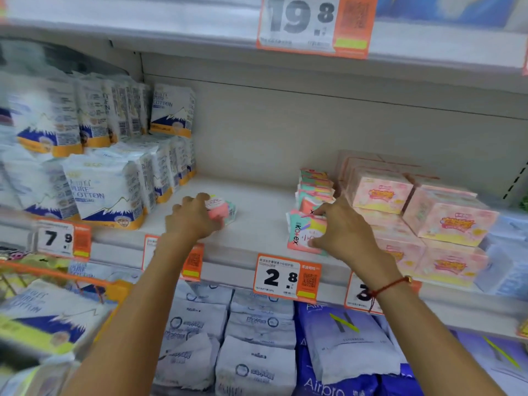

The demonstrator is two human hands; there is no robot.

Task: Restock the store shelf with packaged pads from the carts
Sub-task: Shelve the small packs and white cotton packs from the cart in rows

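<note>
Reaching over the front edge of the shelf point(257, 192), the left hand point(191, 217) curls its grip around a small pink pad pack point(221, 210), which juts out to the right of the knuckles and sits just above the shelf's bare middle. Well apart, toward the right, the right hand point(344, 228) pinches a pink and green Kotex pack point(303, 234) standing at the front edge, fingers on its top and thumb at its lower side. Behind that pack, a row of matching packs point(315, 188) runs toward the back wall. Pink boxes point(414, 212) are stacked just beside the row, at the shelf's right end, and white cotton packs point(108, 167) fill its left end.
</note>
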